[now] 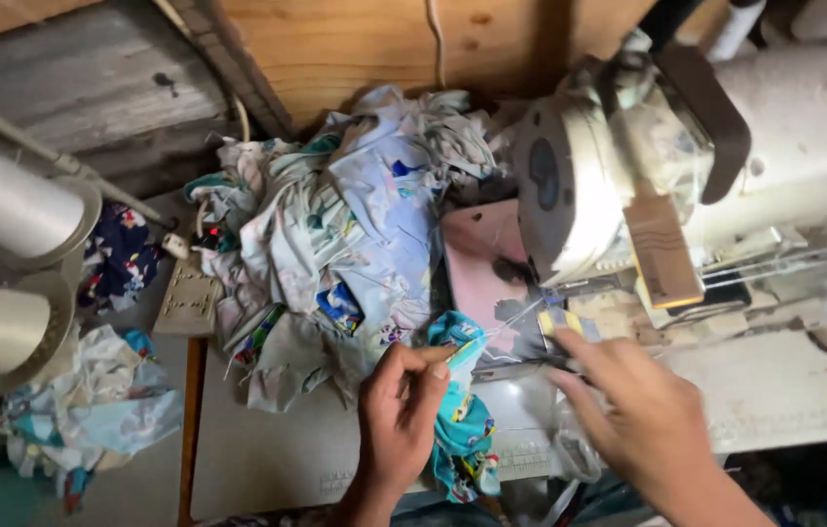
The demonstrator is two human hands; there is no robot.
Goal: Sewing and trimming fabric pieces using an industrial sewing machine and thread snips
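Left hand (396, 429) pinching teal print cloth (460, 420) at its top edge, just left of sewing machine (628, 166). Right hand (643, 415) at the needle area, blurred; fingers closed on something thin, can't tell what. Best kept flat on bench (267, 459), fingers off the needle. Cloth pile (335, 234) further left.

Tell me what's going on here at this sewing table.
A person sits at a white sewing machine. Their left hand pinches a small, bright teal printed fabric piece lying on the table, while the right hand reaches in under the machine's head, near the needle area; it is blurred, so what it holds is unclear. A heap of pale blue printed fabric is piled behind, and two large white thread cones sit at the left.
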